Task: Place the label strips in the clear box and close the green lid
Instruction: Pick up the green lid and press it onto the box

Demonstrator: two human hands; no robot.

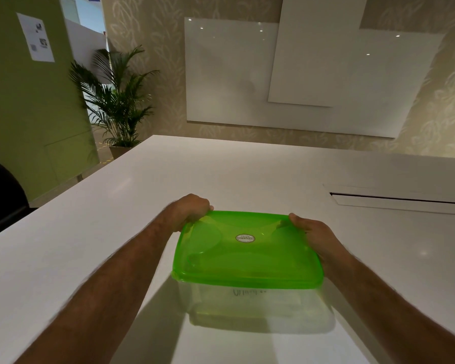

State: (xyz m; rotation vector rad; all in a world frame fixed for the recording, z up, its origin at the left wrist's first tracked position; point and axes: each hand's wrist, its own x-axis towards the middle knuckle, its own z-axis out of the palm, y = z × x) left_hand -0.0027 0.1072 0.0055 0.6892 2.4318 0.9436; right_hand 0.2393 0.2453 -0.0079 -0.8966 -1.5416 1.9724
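White and glossy, the worktop [221, 174] fills the lower view, with a long slot [399, 198] cut into it at the right. Behind it a patterned beige wall carries large white panels [273, 74]; a potted palm [116, 101] stands at the left beside a green wall with a paper sheet [36, 36] stuck to it. A dark chair [0, 190] shows at the left edge.

Near the front of the worktop sits the clear box [250, 303], rectangular with rounded corners, its walls see-through and tinted green along the base. Some dark handwriting shows faintly through the near wall; whether it sits on label strips cannot be told. The green lid [247, 253] lies flat over the box, translucent and bright, with a small oval sticker [245, 238] near its middle.

The left hand [189, 210] holds the lid's far left corner, fingers curled over the rim. The right hand [313, 236] holds the far right corner, thumb on top of the lid and fingers wrapped down the side. Each grip is closed around the lid's edge.
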